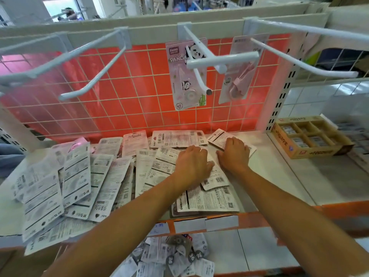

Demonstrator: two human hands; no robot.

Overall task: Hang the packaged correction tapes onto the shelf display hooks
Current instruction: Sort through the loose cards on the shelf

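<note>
Two hands work a heap of packaged correction tapes (111,176) lying face-down on the shelf (279,174). The left hand (191,166) lies palm-down on the heap, fingers bent. The nearer right hand (234,154) curls over one package (217,137) at its 11 o'clock, long axis 10-to-4. Whether either hand actually grips cannot be told. Display hooks (219,59) wait at 12 o'clock, one bearing a panda pack (185,76).

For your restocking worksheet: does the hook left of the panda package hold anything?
No, the hook is bare wire, left of the panda package.
</note>
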